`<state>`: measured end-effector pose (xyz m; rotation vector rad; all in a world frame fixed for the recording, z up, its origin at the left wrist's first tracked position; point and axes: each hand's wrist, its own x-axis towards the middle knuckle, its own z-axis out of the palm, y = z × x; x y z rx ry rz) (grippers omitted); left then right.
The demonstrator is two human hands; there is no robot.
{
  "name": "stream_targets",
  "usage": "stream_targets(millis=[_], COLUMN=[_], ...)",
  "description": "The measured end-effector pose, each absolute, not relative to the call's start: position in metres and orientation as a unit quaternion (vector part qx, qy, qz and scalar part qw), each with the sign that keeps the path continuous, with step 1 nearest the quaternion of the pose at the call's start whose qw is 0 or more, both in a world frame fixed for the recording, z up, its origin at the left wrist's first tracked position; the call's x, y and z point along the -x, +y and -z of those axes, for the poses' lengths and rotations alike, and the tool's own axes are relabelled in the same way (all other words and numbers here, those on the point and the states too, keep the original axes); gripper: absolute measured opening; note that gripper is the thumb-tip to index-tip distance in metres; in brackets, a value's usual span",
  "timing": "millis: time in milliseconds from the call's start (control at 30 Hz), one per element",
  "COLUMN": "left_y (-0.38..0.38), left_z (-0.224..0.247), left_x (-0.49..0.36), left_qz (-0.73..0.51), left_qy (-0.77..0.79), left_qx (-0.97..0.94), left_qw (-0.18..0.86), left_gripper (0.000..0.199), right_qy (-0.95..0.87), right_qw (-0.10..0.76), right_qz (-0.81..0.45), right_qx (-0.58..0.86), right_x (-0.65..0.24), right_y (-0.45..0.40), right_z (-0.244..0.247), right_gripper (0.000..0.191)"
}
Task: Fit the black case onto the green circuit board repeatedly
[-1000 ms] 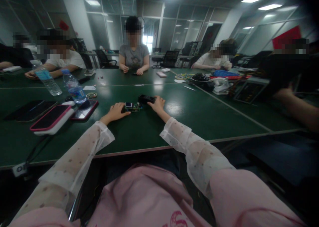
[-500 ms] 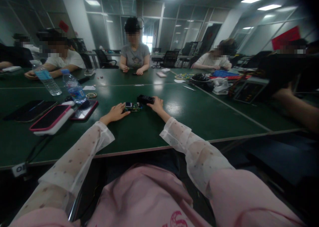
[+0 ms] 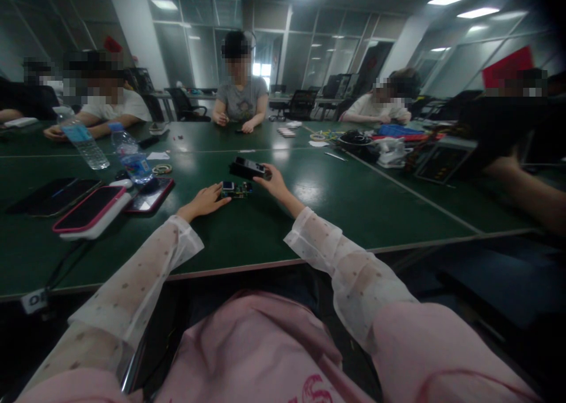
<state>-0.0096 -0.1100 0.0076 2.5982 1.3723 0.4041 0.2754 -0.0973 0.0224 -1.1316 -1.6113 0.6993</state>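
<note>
Between the thumb and fingers of my right hand (image 3: 273, 182) is a black plastic casing (image 3: 248, 168), rectangular and raised at a tilt above the tabletop. Just below it a green circuit board (image 3: 239, 192) with a small screen (image 3: 228, 186) lies on the table. My left hand (image 3: 206, 201) rests low at the board's left end, thumb along its near edge and fingers at the far side, steadying it. The casing's underside and the fingertips behind it are hidden.
Phones (image 3: 92, 208) and a second phone in a pink case (image 3: 150, 195) lie left on the green table (image 3: 247, 238). Two water bottles (image 3: 131, 155) and a tape roll (image 3: 162, 169) stand beyond. Cables and bags (image 3: 391, 152) are right. Several people sit around.
My right hand has lifted the black casing, shifting it up and left and turning it so its grey-looking face shows. My left hand and the circuit board have stayed put.
</note>
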Motion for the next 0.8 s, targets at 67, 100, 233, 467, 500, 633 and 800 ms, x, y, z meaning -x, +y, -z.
stream_targets(millis=[67,100,233,467,500,633,800], left_y=[-0.11,-0.111,-0.113,-0.11,-0.109,-0.108,-0.107], left_z=[-0.007,-0.007,-0.009,-0.009,-0.008,-0.007,-0.014], left_x=[0.009,0.009,0.009,0.011,0.011,0.012,0.012], left_qz=[-0.125,-0.123,-0.119,-0.105,-0.106,-0.122,-0.182], left_qy=[0.468,0.47,0.469,0.456,0.458,0.471,0.495], left_qx=[-0.871,-0.87,-0.872,-0.882,-0.88,-0.871,-0.839], left_qw=[0.083,0.082,0.074,0.06,0.06,0.071,0.131], left_gripper=[0.07,0.07,0.07,0.077,0.079,0.083,0.088], right_qy=[-0.698,-0.711,-0.745,-0.804,-0.805,-0.812,-0.825], right_qw=[0.491,0.485,0.452,0.366,0.361,0.352,0.348], right_qz=[-0.278,-0.267,-0.263,-0.247,-0.246,-0.229,-0.196], right_qx=[0.441,0.434,0.414,0.399,0.401,0.406,0.4], right_x=[-0.271,-0.269,-0.266,-0.267,-0.267,-0.266,-0.265], right_y=[-0.1,-0.102,-0.105,-0.108,-0.107,-0.106,-0.111], right_z=[-0.023,-0.023,-0.022,-0.014,-0.013,-0.01,-0.014], right_gripper=[0.066,0.065,0.063,0.057,0.057,0.056,0.055])
